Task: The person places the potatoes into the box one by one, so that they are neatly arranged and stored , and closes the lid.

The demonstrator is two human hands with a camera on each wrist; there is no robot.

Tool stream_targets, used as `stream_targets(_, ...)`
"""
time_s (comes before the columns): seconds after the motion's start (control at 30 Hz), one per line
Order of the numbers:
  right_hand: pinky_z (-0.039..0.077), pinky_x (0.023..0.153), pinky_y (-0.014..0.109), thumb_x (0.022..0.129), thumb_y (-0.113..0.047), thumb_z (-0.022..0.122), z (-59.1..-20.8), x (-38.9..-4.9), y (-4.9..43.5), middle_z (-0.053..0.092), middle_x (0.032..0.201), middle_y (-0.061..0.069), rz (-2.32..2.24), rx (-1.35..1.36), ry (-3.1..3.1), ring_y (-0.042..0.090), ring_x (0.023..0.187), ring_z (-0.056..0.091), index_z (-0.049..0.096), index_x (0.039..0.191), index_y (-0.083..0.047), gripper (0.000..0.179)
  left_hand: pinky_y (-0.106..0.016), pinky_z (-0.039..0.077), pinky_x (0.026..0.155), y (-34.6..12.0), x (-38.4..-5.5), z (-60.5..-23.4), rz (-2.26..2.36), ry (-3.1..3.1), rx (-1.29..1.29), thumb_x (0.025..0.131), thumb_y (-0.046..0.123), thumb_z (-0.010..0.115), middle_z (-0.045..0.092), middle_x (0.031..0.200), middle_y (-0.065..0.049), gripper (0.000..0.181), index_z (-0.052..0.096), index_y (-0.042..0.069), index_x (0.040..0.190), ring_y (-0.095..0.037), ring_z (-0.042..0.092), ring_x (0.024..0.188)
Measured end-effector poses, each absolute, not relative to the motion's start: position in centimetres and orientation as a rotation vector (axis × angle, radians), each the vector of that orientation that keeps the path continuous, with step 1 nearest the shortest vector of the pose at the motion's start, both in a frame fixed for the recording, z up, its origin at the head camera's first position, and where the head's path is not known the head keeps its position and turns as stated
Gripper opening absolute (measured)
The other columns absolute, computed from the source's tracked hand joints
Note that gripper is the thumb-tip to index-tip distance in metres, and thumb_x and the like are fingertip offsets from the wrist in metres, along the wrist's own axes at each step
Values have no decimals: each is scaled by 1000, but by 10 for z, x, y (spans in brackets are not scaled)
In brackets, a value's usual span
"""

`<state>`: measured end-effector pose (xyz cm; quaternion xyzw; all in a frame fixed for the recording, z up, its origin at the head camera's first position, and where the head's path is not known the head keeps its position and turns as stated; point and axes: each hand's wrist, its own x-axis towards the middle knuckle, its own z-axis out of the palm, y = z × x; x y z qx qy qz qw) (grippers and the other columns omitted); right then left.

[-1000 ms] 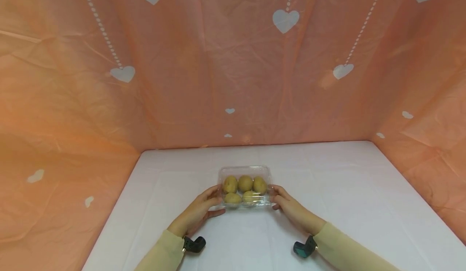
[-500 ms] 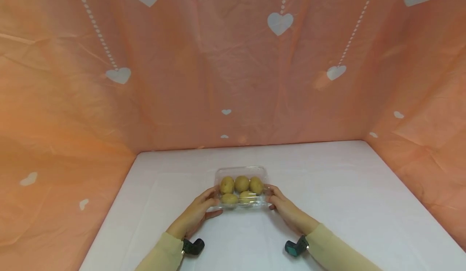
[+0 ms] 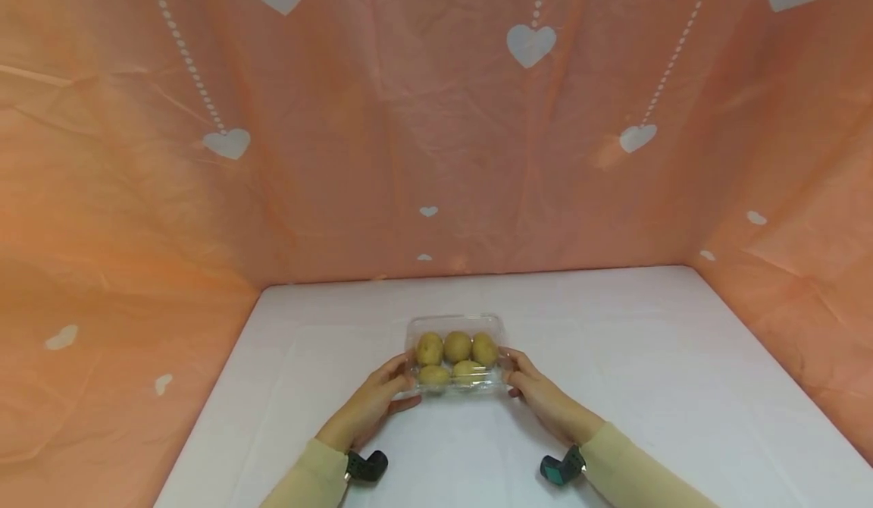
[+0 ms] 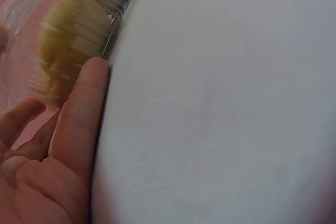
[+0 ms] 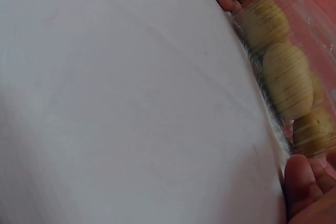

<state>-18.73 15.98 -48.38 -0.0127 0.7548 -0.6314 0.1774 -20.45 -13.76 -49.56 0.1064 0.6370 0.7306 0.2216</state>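
A clear plastic clamshell box [image 3: 456,324] sits at the middle of the white table. Several yellow-brown potatoes [image 3: 458,347] show through its wall, in two rows. My left hand [image 3: 371,403] grips the box's left end, thumb on the near side and fingers along the side. From the opposite end, my right hand [image 3: 546,398] holds it in the same way. In the left wrist view, one finger [image 4: 84,114] of the left hand lies along the box's lower edge by the table. The right wrist view shows potatoes [image 5: 287,80] between both hands.
The white-covered table [image 3: 614,341] runs back to an orange cloth backdrop [image 3: 382,152] printed with pale hearts. Cloth walls also rise at the left and right sides. Each wrist wears a small dark device [image 3: 367,465] on a strap.
The whole head view shifts slightly left and then back right. Both hands keep their hold on the box, which stays at about the same spot on the table.
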Motion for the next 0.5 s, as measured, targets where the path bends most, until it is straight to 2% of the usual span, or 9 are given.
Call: stream_targets(0.5, 37, 89, 35, 98, -21, 47, -486, -184, 164, 31, 146, 12, -1742, -51, 2161, 25, 103, 46, 29, 150, -19, 55, -42, 45, 100, -137, -201, -497, 2027, 1758, 303, 96, 8, 52, 11, 158, -21, 65, 20, 0, 152, -39, 18, 141)
